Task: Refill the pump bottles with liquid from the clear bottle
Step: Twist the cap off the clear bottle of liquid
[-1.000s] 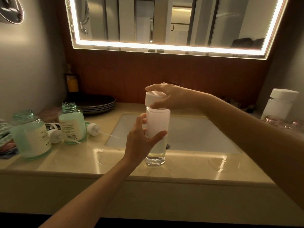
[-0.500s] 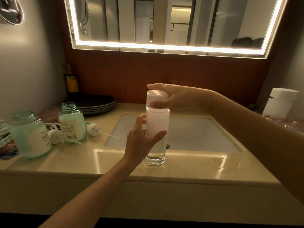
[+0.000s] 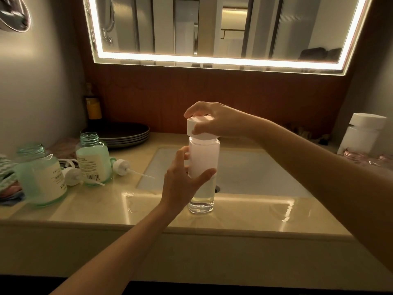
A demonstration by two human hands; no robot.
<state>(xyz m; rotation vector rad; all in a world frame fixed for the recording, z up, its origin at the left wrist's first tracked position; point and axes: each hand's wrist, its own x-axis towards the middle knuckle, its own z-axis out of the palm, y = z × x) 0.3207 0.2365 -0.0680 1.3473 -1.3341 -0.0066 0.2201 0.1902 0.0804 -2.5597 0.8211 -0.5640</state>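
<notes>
The clear bottle (image 3: 203, 162) stands upright on the counter's front edge, before the sink, with liquid in its lower part. My left hand (image 3: 180, 182) grips its body from the left. My right hand (image 3: 217, 120) holds its white cap (image 3: 201, 128) from above, fingers curled round it. Two green pump bottles stand open at the left: the nearer one (image 3: 41, 177) and the farther one (image 3: 93, 160). Their two white pump heads (image 3: 73, 176) (image 3: 122, 167) lie on the counter beside them.
The beige counter (image 3: 106, 209) surrounds a white sink (image 3: 244, 173). Dark plates (image 3: 125, 133) are stacked at the back left beside an amber bottle (image 3: 93, 109). A white bottle (image 3: 359, 135) and pink glassware (image 3: 361, 158) sit at the right. Cloths (image 3: 6, 179) lie far left.
My right hand has shifted round the white cap, its fingers moving leftward over the top. The bottle and my left hand have stayed in place.
</notes>
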